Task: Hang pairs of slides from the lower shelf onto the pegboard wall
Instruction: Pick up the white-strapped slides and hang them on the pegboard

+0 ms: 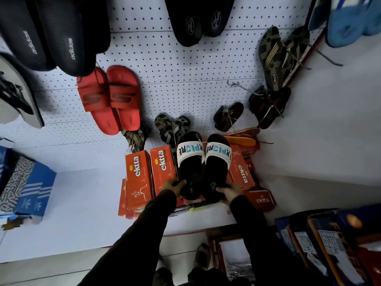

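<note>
I hold a pair of black slides with white "EXPLORE" straps, side by side, toes pointing toward the wall. My left hand (pixel 172 186) grips the heel of the left slide (pixel 190 168). My right hand (pixel 228 192) grips the heel of the right slide (pixel 216 168). The pair hovers over orange "ektta" shoeboxes (pixel 138 174) on the shelf. Behind stands the white pegboard wall (pixel 185 75), with a bare metal peg (pixel 234 84) to the upper right of the slides.
Red slides (pixel 111 100), black adidas slides (pixel 47 36), another black pair (pixel 195 19) and striped sandals (pixel 276 56) hang on the pegboard. Small dark sandals (pixel 227 115) hang low. Blue boxes (pixel 26 182) sit left, dark boxes (pixel 329 242) lower right.
</note>
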Action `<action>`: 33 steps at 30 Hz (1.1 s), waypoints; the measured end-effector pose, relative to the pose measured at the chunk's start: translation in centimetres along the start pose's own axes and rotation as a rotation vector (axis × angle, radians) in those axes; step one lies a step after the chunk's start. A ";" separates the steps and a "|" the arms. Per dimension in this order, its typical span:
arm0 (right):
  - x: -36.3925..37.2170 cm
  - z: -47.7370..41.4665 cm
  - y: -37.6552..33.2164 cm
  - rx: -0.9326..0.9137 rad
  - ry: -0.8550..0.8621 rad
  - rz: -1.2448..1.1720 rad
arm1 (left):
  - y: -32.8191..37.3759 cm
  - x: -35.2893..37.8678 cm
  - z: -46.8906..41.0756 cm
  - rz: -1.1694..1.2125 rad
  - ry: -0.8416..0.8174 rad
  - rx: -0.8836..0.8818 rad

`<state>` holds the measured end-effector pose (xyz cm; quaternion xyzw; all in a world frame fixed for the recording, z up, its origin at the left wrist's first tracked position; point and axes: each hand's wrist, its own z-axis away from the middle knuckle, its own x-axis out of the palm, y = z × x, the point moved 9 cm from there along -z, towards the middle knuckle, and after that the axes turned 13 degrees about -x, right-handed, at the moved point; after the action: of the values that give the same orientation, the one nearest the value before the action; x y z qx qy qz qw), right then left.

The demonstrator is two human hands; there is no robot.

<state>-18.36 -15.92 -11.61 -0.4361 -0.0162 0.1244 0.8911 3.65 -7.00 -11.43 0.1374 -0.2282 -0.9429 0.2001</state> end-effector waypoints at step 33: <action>-1.5 14.8 -45.5 -1.131 -0.036 -0.278 | 32.5 -7.7 31.6 0.457 0.130 1.107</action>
<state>-12.38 -31.59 33.20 -0.8359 -0.1524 -0.0146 0.5271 9.55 -18.27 32.71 0.2260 -0.6964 -0.6066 0.3099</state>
